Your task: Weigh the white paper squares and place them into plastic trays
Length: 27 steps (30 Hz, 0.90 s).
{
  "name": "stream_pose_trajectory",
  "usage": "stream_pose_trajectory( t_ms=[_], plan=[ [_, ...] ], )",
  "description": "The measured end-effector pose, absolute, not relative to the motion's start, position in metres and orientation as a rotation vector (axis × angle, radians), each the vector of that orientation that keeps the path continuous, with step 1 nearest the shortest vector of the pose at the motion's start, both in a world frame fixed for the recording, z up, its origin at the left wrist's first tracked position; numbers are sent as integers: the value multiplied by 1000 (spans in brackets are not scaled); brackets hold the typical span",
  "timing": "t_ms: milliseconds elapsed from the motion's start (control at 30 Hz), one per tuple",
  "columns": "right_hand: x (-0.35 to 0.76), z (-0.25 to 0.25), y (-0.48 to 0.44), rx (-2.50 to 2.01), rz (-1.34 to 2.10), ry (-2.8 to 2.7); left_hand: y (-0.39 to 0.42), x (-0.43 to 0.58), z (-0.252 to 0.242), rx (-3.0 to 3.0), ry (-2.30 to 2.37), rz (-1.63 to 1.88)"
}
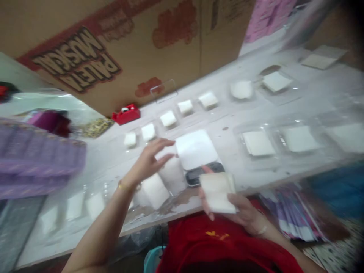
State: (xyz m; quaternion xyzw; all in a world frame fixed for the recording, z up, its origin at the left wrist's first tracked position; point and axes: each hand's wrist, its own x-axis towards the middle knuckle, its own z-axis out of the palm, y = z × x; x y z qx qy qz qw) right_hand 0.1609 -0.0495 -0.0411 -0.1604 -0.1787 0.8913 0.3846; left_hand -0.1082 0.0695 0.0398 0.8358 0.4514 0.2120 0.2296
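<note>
In my right hand point(241, 212) is a small stack of cream-white square sheets point(217, 191), held by its edges near the front of the table. My left hand point(153, 157) hovers with fingers apart and nothing between them, just left of a white kitchen scale point(196, 148). The scale has a dark display panel point(199, 174), partly covered by my right fingers and the stack. Below my left hand lies another white stack point(155, 191) on the table. The picture is blurred, so the material of the sheets cannot be made out.
Clear plastic trays with white stacks point(258, 143) stand at right. Small white stacks point(168, 118) form a row behind the scale. A red tape dispenser point(126, 114) sits by a large cardboard box point(176, 49). Purple boxes point(40, 159) are at left.
</note>
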Motion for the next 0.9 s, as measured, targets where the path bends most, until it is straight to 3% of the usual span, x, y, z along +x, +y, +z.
stream_pose_trajectory(
  t_ms=[200, 367, 633, 900],
  plan=[
    [168, -42, -46, -333, 2265, -567, 6, -12, 19, 2457, 949, 722],
    [178, -46, -52, -278, 2219, -565, -5, 5, 7, 2597, 937, 907],
    [184, -53, -61, -307, 2220, -371, -10, 12, 10, 2894, 850, 855],
    [184, -50, -56, -351, 2176, -368, -11, 21, 9, 2546, 1067, 799]
  ],
)
